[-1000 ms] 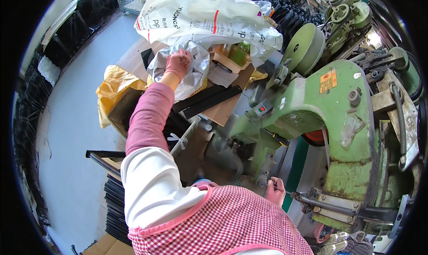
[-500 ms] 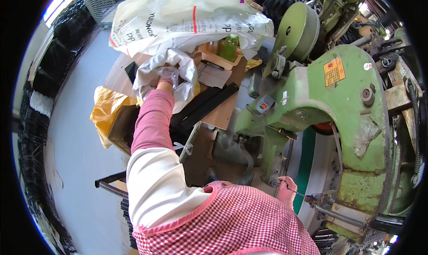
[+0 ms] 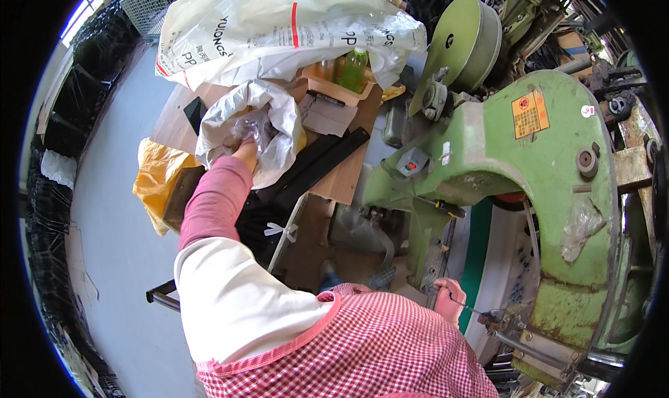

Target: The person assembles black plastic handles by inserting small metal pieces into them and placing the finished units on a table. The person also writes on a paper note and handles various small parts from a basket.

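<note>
My left hand (image 3: 245, 154) is inside the mouth of a white woven sack (image 3: 284, 119), against a crumpled clear plastic bag (image 3: 258, 126). Its fingers are hidden there, so I cannot make out whether they grip anything. The sack stands on a wooden tabletop (image 3: 174, 123). No right hand can be made out; a pink shape (image 3: 449, 304), which may be a sleeve, shows at the right edge of my checked apron (image 3: 390, 342), beside the green machine (image 3: 516, 168).
A large printed white sack (image 3: 258, 32) lies across the far side. Near it are a tray (image 3: 334, 91) with a green bottle (image 3: 353, 71), and long black strips (image 3: 327, 161). A yellow bag (image 3: 153, 182) hangs at the left. A screwdriver (image 3: 446, 208) sits on the machine.
The white sack's mouth has opened wider and rounder, and more of my left wrist shows. My left arm has shifted left in the picture. The view has moved slightly.
</note>
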`<move>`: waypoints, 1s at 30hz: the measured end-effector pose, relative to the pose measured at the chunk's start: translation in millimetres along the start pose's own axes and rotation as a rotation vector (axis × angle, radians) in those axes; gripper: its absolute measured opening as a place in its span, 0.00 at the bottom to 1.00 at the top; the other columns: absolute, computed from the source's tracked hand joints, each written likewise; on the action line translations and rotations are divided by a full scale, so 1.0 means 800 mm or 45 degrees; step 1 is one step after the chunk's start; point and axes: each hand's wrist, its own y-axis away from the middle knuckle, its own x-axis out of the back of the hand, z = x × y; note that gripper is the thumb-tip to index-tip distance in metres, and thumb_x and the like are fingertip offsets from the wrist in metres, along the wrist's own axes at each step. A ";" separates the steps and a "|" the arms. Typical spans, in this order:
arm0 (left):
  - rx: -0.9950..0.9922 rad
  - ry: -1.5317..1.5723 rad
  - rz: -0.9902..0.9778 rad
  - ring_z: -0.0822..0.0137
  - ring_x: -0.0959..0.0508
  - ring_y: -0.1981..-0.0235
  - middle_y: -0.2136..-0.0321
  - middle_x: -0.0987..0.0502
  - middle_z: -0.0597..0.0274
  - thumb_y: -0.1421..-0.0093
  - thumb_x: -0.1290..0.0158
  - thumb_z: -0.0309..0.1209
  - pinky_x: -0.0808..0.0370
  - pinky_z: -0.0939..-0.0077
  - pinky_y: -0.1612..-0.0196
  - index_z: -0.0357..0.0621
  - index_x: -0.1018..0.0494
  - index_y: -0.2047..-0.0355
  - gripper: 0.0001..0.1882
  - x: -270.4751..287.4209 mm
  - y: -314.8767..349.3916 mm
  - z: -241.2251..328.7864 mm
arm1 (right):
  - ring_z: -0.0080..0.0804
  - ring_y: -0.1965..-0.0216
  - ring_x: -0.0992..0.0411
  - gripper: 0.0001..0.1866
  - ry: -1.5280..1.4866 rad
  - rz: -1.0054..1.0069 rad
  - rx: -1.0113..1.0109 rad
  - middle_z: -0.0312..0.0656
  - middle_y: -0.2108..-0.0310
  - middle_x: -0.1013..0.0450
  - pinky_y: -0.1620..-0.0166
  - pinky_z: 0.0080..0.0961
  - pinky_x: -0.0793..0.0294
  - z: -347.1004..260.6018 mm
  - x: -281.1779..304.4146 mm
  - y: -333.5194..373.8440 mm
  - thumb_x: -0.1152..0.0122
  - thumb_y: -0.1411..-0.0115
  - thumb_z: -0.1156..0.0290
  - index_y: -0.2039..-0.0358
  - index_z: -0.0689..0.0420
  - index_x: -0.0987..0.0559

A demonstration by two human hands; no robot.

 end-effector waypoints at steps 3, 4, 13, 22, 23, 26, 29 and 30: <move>0.034 0.004 0.023 0.55 0.20 0.53 0.52 0.20 0.51 0.37 0.56 0.29 0.24 0.62 0.50 0.43 0.21 0.54 0.17 0.003 -0.014 0.011 | 0.32 0.64 0.24 0.11 -0.113 0.037 -0.076 0.43 0.68 0.22 0.58 0.25 0.26 0.003 0.001 0.001 0.52 0.46 0.86 0.73 0.65 0.19; 0.047 -0.002 0.031 0.55 0.20 0.53 0.52 0.20 0.51 0.37 0.56 0.29 0.24 0.62 0.50 0.43 0.21 0.54 0.17 0.006 -0.019 0.014 | 0.32 0.64 0.24 0.11 -0.119 0.040 -0.070 0.43 0.68 0.22 0.58 0.24 0.26 0.005 0.000 0.001 0.52 0.46 0.86 0.73 0.65 0.19; 0.033 0.035 0.101 0.54 0.19 0.53 0.53 0.20 0.50 0.37 0.56 0.29 0.23 0.62 0.50 0.43 0.20 0.55 0.16 0.027 -0.025 0.012 | 0.31 0.64 0.24 0.11 -0.194 0.054 0.024 0.43 0.69 0.23 0.58 0.24 0.26 0.001 0.004 0.000 0.51 0.46 0.87 0.74 0.64 0.20; -0.095 0.017 0.297 0.54 0.19 0.53 0.53 0.20 0.48 0.37 0.55 0.29 0.23 0.62 0.49 0.43 0.20 0.55 0.16 0.074 -0.025 -0.004 | 0.31 0.65 0.24 0.11 -0.222 0.107 0.156 0.42 0.69 0.23 0.59 0.23 0.26 0.014 -0.002 -0.006 0.52 0.48 0.88 0.76 0.64 0.20; -0.115 0.006 0.310 0.54 0.19 0.53 0.53 0.20 0.48 0.37 0.55 0.29 0.23 0.62 0.49 0.43 0.20 0.55 0.16 0.087 -0.025 -0.007 | 0.31 0.65 0.24 0.11 -0.237 0.101 0.137 0.42 0.69 0.23 0.59 0.22 0.26 0.016 -0.003 -0.007 0.52 0.48 0.88 0.76 0.64 0.20; -0.092 -0.045 0.084 0.50 0.20 0.51 0.53 0.21 0.45 0.39 0.53 0.29 0.23 0.62 0.49 0.40 0.20 0.56 0.16 0.122 -0.013 -0.020 | 0.30 0.65 0.25 0.11 -0.329 0.093 0.085 0.42 0.69 0.23 0.61 0.21 0.27 0.021 -0.003 -0.009 0.52 0.48 0.87 0.76 0.64 0.20; -0.011 0.038 0.073 0.51 0.21 0.50 0.53 0.22 0.43 0.41 0.50 0.32 0.25 0.63 0.48 0.37 0.21 0.55 0.17 0.146 0.013 -0.020 | 0.29 0.65 0.25 0.11 -0.244 0.084 0.146 0.42 0.70 0.23 0.61 0.21 0.27 0.021 -0.002 -0.010 0.53 0.48 0.87 0.76 0.64 0.20; -0.020 0.044 0.106 0.51 0.21 0.50 0.53 0.22 0.42 0.41 0.49 0.35 0.26 0.63 0.46 0.37 0.22 0.54 0.18 0.151 0.025 -0.019 | 0.28 0.65 0.26 0.11 -0.296 0.076 0.148 0.41 0.69 0.24 0.62 0.21 0.28 0.021 -0.002 -0.011 0.53 0.48 0.88 0.76 0.64 0.21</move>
